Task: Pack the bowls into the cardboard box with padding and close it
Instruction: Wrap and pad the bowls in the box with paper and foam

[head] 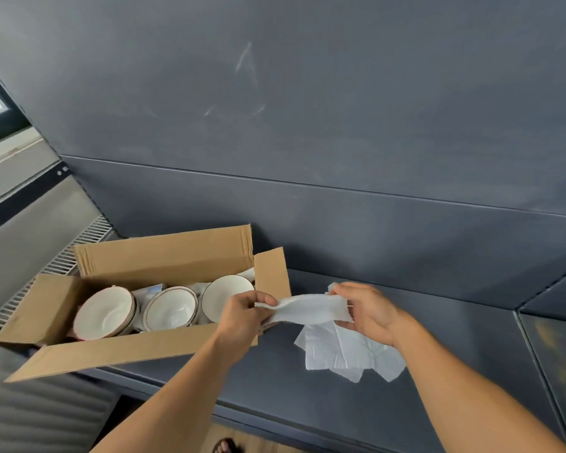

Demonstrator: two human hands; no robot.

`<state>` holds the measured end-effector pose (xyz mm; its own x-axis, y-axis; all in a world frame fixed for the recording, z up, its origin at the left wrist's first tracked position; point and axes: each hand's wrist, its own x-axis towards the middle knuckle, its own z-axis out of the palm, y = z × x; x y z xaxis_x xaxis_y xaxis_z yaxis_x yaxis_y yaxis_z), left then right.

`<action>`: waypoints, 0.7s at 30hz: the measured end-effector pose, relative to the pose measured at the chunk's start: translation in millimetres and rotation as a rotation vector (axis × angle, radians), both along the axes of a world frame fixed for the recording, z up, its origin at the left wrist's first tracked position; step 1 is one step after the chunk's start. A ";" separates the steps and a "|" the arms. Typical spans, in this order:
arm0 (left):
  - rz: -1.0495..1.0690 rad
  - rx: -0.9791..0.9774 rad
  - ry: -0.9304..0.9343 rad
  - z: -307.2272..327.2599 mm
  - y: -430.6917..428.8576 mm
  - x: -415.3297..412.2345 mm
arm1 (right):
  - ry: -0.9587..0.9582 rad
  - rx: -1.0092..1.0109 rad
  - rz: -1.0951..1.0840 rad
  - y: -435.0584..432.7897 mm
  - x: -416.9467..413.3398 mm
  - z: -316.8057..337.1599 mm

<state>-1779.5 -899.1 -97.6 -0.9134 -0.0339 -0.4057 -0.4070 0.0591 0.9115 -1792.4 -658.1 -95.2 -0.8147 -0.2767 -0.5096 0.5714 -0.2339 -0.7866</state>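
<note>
Presently the left hand [242, 317] and right hand [371, 313] each pinch an end of a thin white paper sheet [307, 310], just beside the open brown cardboard box [164, 256]; three white ceramic bowls [172, 308] lean inside, close together; scant padding between them could let the rims knock and chip.

Before you, one dark grey ledge [438, 325], matte, running along a wall of the same grey. On it, at your left, is one cardboard box [164, 256], flaps open, the near flap reaching out past the ledge's front edge. On it, just right of the box, is one loose heap of white paper [340, 358], creased, sheets overlapping, lying flat.
</note>
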 end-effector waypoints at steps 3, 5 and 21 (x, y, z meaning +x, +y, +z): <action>-0.003 -0.015 -0.013 -0.6 -9.3 0.6 | 0.048 0.138 0.007 -10.3 -5.8 -6.3; 0.009 0.038 -0.049 1.1 -14.9 0.1 | 0.091 0.212 0.011 -17.4 -8.7 -8.2; -0.332 -0.037 -0.190 23.1 -58.3 3.6 | 0.446 0.594 0.234 -92.7 -26.7 22.0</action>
<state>-1775.9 -957.5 -74.4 -0.7856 0.2330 -0.5732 -0.5220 0.2479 0.8161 -1819.2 -750.8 -73.2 -0.9316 -0.2501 -0.2638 0.1538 0.3865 -0.9094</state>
